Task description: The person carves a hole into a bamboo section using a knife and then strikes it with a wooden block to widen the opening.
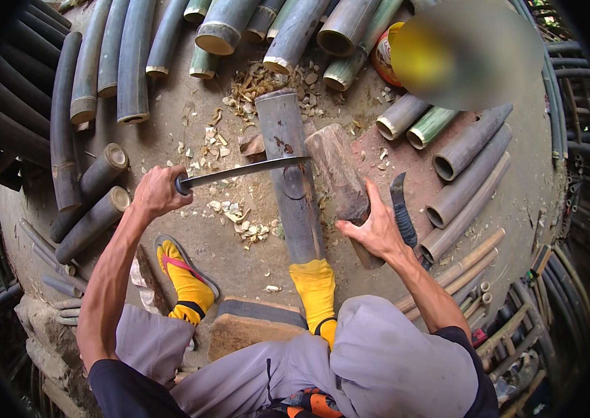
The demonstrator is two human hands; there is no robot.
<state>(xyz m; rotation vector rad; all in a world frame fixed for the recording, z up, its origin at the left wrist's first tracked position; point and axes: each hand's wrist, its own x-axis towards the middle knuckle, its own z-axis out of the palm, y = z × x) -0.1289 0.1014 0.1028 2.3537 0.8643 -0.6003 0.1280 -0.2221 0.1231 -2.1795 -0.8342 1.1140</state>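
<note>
My left hand (160, 191) is closed round the dark handle of a long curved blade (246, 170). Whether its edge is toothed I cannot tell. The blade lies across a thick grey bamboo section (291, 174), its tip just past the far side. My right foot, in a yellow sock (314, 282), rests on the bamboo's near end. To the right of the bamboo, my right hand (378, 226) grips a weathered wooden block (337, 171), thumb across its top and some fingers hidden. A hooked knife (401, 209) with a wrapped handle lies beside that hand.
Cut bamboo lengths (133, 70) lie at the far side and left, with more tubes (472, 150) at right. Pale chips (243, 223) litter the ground. A small wooden stool (253, 327) stands between my legs. A blurred patch hides the far right.
</note>
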